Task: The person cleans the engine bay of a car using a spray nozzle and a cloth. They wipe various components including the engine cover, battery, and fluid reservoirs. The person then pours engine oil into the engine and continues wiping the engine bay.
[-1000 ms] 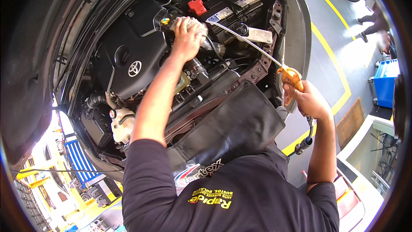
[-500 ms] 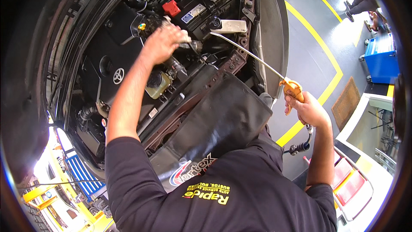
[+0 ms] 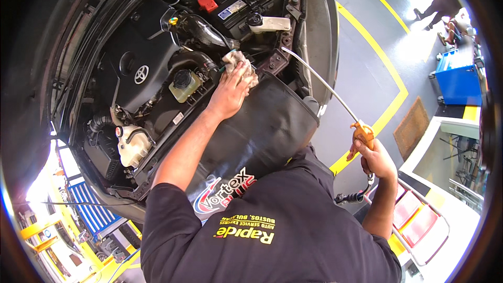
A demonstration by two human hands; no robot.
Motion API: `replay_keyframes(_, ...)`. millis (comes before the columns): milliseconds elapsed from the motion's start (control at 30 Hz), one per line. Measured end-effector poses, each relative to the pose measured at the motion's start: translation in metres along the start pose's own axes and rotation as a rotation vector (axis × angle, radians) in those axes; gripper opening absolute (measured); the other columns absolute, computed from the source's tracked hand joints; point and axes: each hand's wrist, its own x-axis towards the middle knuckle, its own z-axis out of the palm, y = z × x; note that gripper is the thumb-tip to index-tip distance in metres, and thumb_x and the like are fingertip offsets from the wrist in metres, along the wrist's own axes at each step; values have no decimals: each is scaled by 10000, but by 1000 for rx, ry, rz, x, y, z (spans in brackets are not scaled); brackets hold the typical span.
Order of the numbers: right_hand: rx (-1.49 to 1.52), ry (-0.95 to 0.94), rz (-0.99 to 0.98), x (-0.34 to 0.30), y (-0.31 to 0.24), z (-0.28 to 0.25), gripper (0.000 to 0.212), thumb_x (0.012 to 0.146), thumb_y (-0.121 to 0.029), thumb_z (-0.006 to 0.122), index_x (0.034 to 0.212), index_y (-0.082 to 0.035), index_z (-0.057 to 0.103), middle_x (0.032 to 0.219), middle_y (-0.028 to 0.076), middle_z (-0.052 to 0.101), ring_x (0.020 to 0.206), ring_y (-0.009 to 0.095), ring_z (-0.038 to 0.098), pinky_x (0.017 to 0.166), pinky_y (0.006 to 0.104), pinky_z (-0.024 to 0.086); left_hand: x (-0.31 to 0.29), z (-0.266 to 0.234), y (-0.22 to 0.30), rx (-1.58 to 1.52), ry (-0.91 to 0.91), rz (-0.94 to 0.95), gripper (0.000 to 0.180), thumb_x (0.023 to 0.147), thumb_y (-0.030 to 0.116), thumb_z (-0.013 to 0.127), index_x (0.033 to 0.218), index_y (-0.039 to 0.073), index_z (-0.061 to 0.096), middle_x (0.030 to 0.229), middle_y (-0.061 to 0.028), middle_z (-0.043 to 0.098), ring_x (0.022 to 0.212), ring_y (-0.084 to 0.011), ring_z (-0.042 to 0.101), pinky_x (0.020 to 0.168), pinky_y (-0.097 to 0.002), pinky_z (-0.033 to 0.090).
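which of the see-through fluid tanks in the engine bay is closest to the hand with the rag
The yellowish tank with the round black cap, just left of the left hand holding the rag. The two whiter tanks sit farther off.

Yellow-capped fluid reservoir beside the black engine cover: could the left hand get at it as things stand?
Probably yes: the left hand, pressing a crumpled rag, lies just right of the yellow-capped fluid reservoir, with nothing visible between.

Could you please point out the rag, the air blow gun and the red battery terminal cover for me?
rag (image 3: 240, 63), head view, on the crumpled cloth above the fingers.
air blow gun (image 3: 362, 132), head view, on its orange body.
red battery terminal cover (image 3: 207, 3), head view, on its top face.
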Motion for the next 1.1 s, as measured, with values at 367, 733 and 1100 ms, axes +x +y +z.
replay_keyframes(367,-163,125,39,-32,62,-14,453,997,-491,627,895,-52,681,771,29,730,474,93,505,450,296,418,112,43,33,-182,32,14,474,963,106,606,1414,38,476,1522,-212,436,1449,-382,389,1212,-458,340)
replay_keyframes(733,-107,71,-40,-13,60,-22,412,1004,-436,645,927,-33,682,717,11,685,430,98,488,424,298,409,99,55,21,204,127,-84,351,937,260,679,1172,58,513,1136,-184,535,1020,-392,605,836,-487,526)
replay_keyframes(1100,-34,-37,-65,59,-4,-80,392,1033,-389,623,883,-27,640,740,39,708,437,77,486,421,264,390,196,53,32,-296,577,-439,324,1025,284,568,1213,25,524,1322,-221,529,1201,-378,548,971,-588,430)
